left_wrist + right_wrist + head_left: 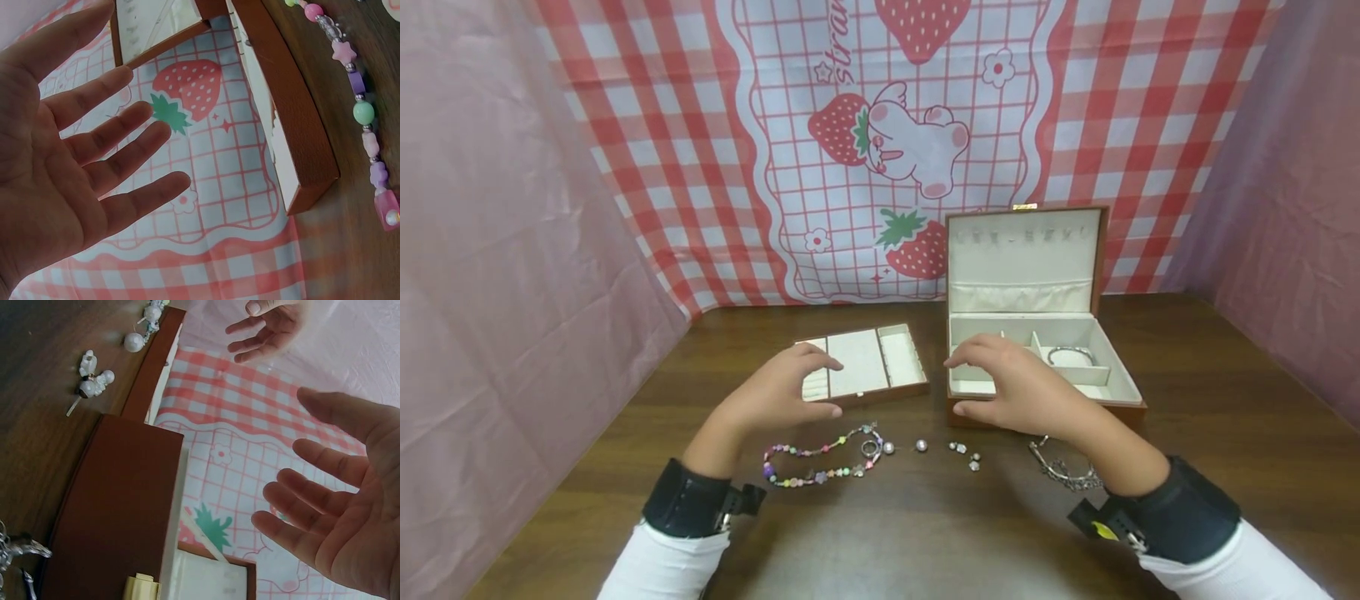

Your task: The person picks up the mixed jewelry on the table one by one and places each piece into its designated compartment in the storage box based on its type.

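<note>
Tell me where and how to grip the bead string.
Pinch the bead string at its left bend, by the big purple bead, probably best from above: it lies flat on the table, with that end clear of the pearls.

**Grain, Gloss and Weave**

We are looking at a smooth table (887, 542) with wood grain and a soft sheen. We are seeing brown, leather-like covering on the jewelry box (119, 503) and tray (300, 112), a matt, cloth-like lining (1017, 260) and a shiny gold-toned metal clasp (142, 589). We are noticing glossy, plastic-looking necklace beads (364, 113), a silvery metal bracelet (1062, 477) and a creased cloth backdrop (692, 167).
</note>
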Demonstrator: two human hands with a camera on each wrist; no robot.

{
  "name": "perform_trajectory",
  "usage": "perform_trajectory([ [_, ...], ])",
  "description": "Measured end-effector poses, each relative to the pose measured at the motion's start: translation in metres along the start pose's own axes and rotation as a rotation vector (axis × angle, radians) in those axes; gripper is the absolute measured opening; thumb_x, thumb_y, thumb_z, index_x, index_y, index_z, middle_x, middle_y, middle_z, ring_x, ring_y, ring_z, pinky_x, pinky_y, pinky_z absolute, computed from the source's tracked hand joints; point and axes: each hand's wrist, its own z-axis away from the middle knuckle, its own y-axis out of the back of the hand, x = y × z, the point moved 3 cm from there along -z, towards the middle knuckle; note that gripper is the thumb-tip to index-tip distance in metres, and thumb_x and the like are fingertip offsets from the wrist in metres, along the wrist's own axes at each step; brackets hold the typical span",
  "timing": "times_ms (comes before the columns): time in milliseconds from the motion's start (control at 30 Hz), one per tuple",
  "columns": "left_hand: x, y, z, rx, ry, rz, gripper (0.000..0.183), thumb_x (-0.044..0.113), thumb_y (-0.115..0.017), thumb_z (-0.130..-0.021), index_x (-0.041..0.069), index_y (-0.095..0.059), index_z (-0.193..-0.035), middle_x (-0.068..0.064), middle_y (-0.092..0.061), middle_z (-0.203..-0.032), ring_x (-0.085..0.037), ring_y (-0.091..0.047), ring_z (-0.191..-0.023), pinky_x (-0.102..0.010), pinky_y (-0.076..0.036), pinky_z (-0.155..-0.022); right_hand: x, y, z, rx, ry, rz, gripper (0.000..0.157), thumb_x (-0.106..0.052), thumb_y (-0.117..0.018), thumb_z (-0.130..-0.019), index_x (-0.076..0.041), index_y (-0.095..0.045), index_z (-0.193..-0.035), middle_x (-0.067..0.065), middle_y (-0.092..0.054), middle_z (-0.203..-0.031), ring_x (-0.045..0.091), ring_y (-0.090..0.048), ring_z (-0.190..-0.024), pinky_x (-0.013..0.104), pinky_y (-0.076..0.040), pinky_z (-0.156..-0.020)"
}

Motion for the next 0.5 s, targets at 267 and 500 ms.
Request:
perform_trajectory([
  [267, -0.0033, -0.0064, 0.0025, -0.095, 0.011, 0.014, 0.052, 0.028, -0.082, -0.078, 0.006, -0.063, -0.121, -0.011, -0.062, -0.118, -0.028, -0.059, -0.105, -0.043, -0.048, -0.091, -0.0001, -0.0069, 0.0020, -0.035, 0.007, -0.016, 0.054, -0.025, -0.086, -0.073, -0.003, -0.064, -0.117, 0.015, -0.057, -0.123, 0.032, -0.054, -0.116, 0.050, -0.044, -0.099],
  [500, -0.0047, -0.0098, 0.0015, -0.134, 0.015, 0.002, 0.053, 0.024, -0.083, -0.076, 0.004, -0.064, -0.121, -0.012, -0.064, -0.116, -0.026, -0.062, -0.099, -0.040, -0.050, -0.086, 0.0014, -0.0076, 0.0019, -0.030, 0.030, -0.021, 0.054, -0.026, -0.086, -0.072, -0.002, -0.065, -0.116, 0.017, -0.056, -0.125, 0.033, -0.053, -0.117, 0.050, -0.043, -0.099],
])
